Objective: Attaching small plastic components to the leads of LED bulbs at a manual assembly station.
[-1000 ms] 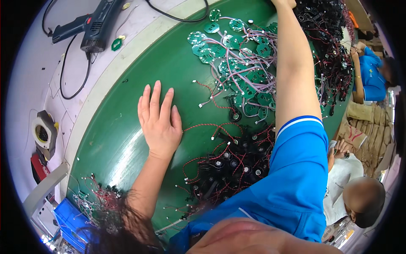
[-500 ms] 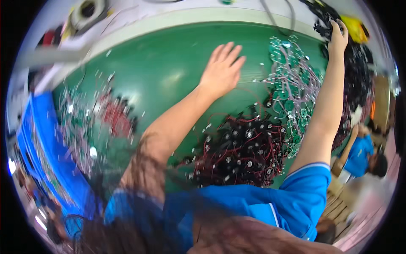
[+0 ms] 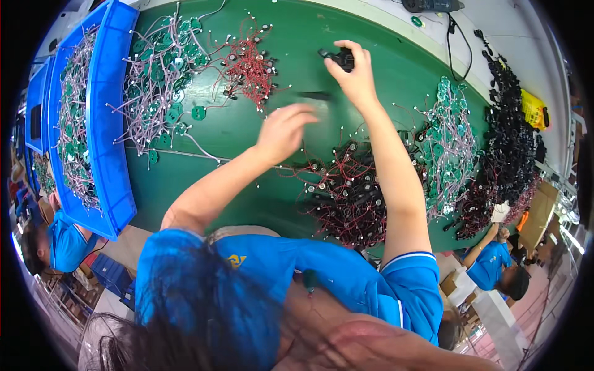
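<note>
My right hand (image 3: 354,77) reaches far across the green table (image 3: 204,179) and pinches a small black part (image 3: 340,59) just above the surface. My left hand (image 3: 286,131) hovers nearer to me, blurred, fingers loosely curved, with nothing visible in it. Between my arms and to the right lies a heap of black parts with red wires (image 3: 346,198). A smaller heap of red-wired parts (image 3: 250,62) lies to the left of the right hand.
Round green boards with pale wires (image 3: 161,74) spread at the far left beside blue trays (image 3: 105,123) holding more. Another green-board pile (image 3: 448,148) and a black heap (image 3: 513,148) sit at the right. Co-workers in blue stand at lower left (image 3: 62,241) and lower right (image 3: 495,266).
The view has swung so the blue trays show at the left. My right hand came back from the far right heap holding a black part; my left hand lifted off the table.
</note>
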### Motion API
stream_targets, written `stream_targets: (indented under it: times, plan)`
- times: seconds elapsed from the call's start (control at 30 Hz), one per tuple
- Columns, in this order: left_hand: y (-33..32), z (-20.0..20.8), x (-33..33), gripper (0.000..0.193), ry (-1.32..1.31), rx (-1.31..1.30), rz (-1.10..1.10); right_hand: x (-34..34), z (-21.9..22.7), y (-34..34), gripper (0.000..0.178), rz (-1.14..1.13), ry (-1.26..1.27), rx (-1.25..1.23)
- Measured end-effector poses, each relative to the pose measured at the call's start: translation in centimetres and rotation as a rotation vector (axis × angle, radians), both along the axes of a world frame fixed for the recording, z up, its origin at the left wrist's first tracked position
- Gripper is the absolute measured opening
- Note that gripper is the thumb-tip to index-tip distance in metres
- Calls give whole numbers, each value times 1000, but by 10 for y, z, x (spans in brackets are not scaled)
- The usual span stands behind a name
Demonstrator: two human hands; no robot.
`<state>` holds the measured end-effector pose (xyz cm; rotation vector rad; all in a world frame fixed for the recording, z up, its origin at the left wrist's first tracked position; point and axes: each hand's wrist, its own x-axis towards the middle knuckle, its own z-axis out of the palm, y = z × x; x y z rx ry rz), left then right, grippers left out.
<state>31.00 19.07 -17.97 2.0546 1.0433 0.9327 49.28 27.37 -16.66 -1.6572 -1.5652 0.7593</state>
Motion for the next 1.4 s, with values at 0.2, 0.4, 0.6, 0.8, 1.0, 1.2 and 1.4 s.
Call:
stream_targets:
  times: [0.2, 0.4, 0.6, 0.8, 1.0, 1.2, 1.4]
  plan:
    - [0, 12, -91, 30, -11, -81, 304, -23, 15, -14, 64, 106, -271, -242]
    - [76, 4, -105, 20, 62, 227, 343, -44, 30, -47, 36, -105, -291, -136]
    - [153, -12, -62, 39, 600, 164, 466, -79, 24, -99, 19, -195, -59, -121]
    - [173, -32, -65, 33, 862, -107, 126, -99, 25, -156, 15, -187, 72, -245]
    - [134, 30, -95, 18, 333, 320, 249, -106, 14, -209, 17, -274, 235, -339]
    - [105, 75, -131, 11, -21, 127, 207, -144, 50, -223, 16, -268, 321, -400]
    - [89, 101, -156, 14, -447, -403, 78, -171, 68, -228, 17, -192, 357, -310]
